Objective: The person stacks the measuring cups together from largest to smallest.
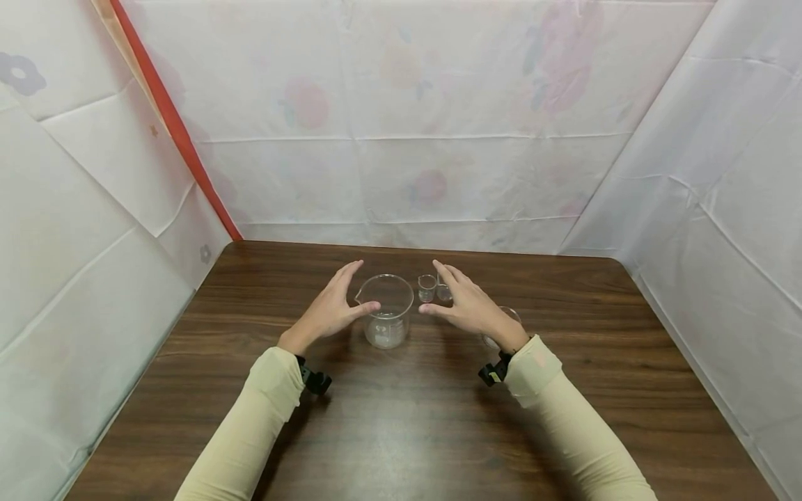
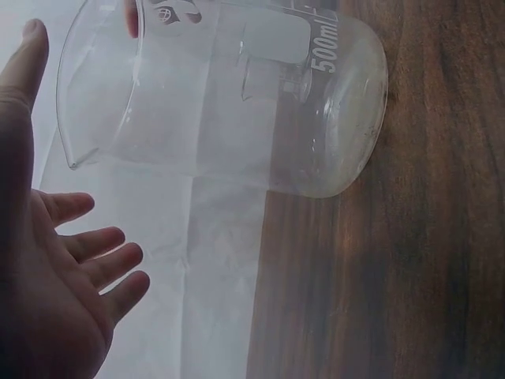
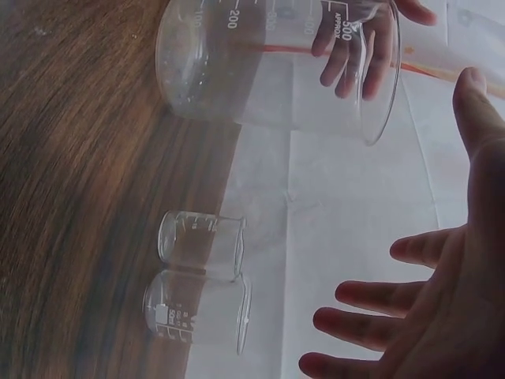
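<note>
A large clear glass beaker [image 1: 386, 334], marked 500ml in the left wrist view, stands upright on the table. To its left is my left hand [image 1: 331, 307], fingers spread and thumb out toward the rim. The left wrist view shows a gap between this hand and the beaker's glass [image 2: 229, 134]. On the other side my right hand [image 1: 466, 305] is also held with fingers extended, holding nothing. Two small beakers, one left [image 1: 427, 288] and one right [image 1: 444, 292], stand beside the right hand's fingers, which partly hide the right one in the head view.
Another round glass vessel [image 1: 511, 313] is mostly hidden behind my right wrist. The brown wooden table [image 1: 401, 424] is enclosed by white patterned sheets [image 1: 401, 174] at the back and both sides. A red strip [image 1: 182, 132] runs down the left back corner.
</note>
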{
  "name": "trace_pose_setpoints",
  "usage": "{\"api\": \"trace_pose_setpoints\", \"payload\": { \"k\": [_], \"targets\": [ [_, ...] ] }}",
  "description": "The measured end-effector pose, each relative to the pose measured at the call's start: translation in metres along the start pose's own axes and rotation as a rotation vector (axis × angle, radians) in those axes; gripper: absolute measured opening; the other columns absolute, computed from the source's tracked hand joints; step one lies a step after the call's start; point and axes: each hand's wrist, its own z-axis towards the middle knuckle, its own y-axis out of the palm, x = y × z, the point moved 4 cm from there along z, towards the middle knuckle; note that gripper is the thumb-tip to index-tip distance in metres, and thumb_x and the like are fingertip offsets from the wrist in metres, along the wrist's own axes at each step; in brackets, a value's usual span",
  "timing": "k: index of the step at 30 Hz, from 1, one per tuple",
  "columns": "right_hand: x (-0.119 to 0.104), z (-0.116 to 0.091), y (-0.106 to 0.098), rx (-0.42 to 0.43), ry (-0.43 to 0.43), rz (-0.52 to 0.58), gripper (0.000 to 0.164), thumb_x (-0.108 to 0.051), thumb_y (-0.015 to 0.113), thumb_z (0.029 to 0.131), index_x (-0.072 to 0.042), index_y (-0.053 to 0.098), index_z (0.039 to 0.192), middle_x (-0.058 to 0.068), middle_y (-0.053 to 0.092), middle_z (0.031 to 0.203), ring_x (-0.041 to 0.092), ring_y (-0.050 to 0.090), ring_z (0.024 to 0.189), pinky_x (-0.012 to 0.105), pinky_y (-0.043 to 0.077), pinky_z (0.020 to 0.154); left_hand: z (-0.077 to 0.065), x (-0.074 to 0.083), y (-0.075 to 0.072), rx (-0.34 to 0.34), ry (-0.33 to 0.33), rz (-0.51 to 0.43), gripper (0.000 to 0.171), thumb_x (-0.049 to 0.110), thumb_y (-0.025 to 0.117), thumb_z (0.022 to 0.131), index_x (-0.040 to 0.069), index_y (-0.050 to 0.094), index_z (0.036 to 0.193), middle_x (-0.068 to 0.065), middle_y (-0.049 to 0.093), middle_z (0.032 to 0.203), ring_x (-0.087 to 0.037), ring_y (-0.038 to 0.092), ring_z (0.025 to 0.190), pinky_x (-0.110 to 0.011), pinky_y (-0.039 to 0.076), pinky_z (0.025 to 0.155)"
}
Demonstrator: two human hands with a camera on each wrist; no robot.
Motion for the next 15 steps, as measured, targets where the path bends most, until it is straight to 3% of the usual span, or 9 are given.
{"api": "trace_pose_setpoints", "payload": {
  "k": [6, 12, 15],
  "targets": [
    [-0.0039, -0.0006, 0.0018, -0.02, -0.015, 0.03, 0.103, -0.075, 0.056, 0.08, -0.028, 0.007, 0.158, 0.011, 0.02, 0.162, 0.037, 0.028, 0.146, 0.06, 0.033, 0.111, -0.0015, -0.0001, 0.0022, -0.01, 0.0, -0.018, 0.103, 0.06, 0.069, 0.082, 0.017, 0.014, 0.157, -0.013, 0.017, 0.163, -0.039, 0.024, 0.147, -0.063, 0.03, 0.111],
    [-0.0054, 0.0, 0.0052, -0.024, -0.057, 0.06, 0.103, -0.071, 0.06, 0.08, -0.026, 0.009, 0.158, 0.014, 0.02, 0.161, 0.04, 0.016, 0.149, 0.062, 0.028, 0.113, -0.0031, 0.0005, 0.0032, -0.009, 0.004, -0.023, 0.106, 0.062, 0.071, 0.079, 0.018, 0.015, 0.157, -0.012, 0.019, 0.162, -0.038, 0.027, 0.146, -0.061, 0.032, 0.111],
    [-0.0059, 0.001, 0.0066, -0.023, -0.07, 0.065, 0.102, -0.068, 0.061, 0.081, -0.025, 0.01, 0.158, 0.015, 0.02, 0.161, 0.04, 0.02, 0.148, 0.062, 0.029, 0.113, -0.0032, 0.0002, 0.0036, -0.008, 0.006, -0.024, 0.106, 0.06, 0.073, 0.078, 0.018, 0.015, 0.157, -0.012, 0.02, 0.162, -0.037, 0.028, 0.146, -0.061, 0.033, 0.111]
  ]
}}
